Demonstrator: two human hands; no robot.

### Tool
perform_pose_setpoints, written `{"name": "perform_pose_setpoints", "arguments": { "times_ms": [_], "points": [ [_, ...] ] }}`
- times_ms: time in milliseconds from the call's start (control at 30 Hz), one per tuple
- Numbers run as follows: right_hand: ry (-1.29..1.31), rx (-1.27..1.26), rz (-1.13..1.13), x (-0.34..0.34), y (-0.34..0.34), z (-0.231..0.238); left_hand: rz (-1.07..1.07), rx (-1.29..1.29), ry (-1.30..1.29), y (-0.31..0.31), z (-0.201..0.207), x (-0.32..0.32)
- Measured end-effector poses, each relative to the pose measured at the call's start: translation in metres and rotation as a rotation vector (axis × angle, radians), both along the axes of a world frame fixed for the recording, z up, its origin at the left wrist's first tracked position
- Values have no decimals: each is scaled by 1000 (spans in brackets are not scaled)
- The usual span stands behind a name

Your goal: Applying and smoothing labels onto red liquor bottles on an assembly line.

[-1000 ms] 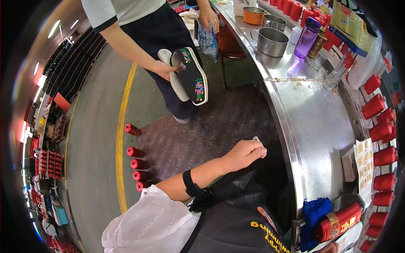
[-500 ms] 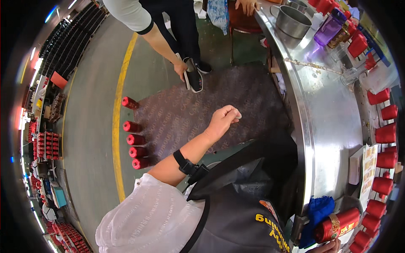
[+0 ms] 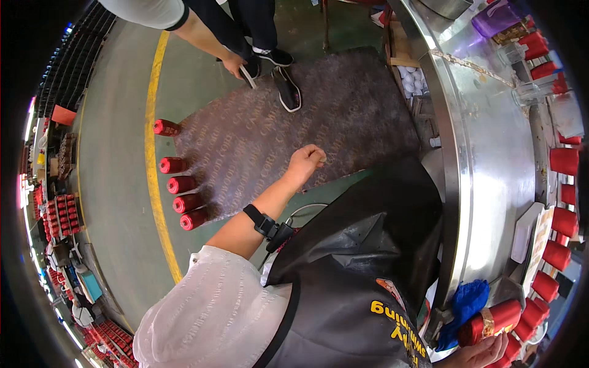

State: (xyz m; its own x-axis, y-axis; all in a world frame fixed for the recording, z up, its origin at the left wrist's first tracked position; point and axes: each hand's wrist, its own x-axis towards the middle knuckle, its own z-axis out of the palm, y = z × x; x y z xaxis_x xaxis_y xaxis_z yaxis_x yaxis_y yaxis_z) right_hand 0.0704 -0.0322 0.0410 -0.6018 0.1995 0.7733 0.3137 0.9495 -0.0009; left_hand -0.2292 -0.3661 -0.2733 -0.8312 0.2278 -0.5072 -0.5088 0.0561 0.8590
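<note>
My left hand (image 3: 305, 164) is out over the brown printed mat, closed in a pinch. A small pale bit shows at its fingertips, too small to name. At the lower right, my right hand (image 3: 481, 352) has its fingers along the near side of a red cylinder (image 3: 500, 316) with a gold band, covering part of its label. The thumb and the far side of this grip are hidden. A bunched blue cloth (image 3: 467, 306) lies beside the cylinder at the bench's near end.
A steel-topped bench (image 3: 491, 184) runs along my right, with red cylinders (image 3: 563, 161) beyond it. Several red cylinders (image 3: 182, 184) stand along the left edge of the mat (image 3: 245, 147). Another person's hand (image 3: 233, 64) holds a shoe near the mat's far edge; another shoe (image 3: 286, 90) is on the mat.
My view has shifted, and the bench and mat appear moved. My right hand has come up against the red cylinder. The other person's hand has moved the held shoe away from the foot area.
</note>
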Motion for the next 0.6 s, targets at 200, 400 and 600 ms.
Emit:
{"name": "perform_pose_setpoints", "arguments": {
  "times_ms": [200,400,600],
  "points": [
    [-71,16,107,-25,-9,-1,76,-48,-39,-11,-25,-6],
    [-275,-314,101,-7,0,-14,74,-78,-105,-20,-41,-14],
    [-379,-334,107,-27,-9,-20,106,-101,-134,-39,-48,-16]
  ]
}}
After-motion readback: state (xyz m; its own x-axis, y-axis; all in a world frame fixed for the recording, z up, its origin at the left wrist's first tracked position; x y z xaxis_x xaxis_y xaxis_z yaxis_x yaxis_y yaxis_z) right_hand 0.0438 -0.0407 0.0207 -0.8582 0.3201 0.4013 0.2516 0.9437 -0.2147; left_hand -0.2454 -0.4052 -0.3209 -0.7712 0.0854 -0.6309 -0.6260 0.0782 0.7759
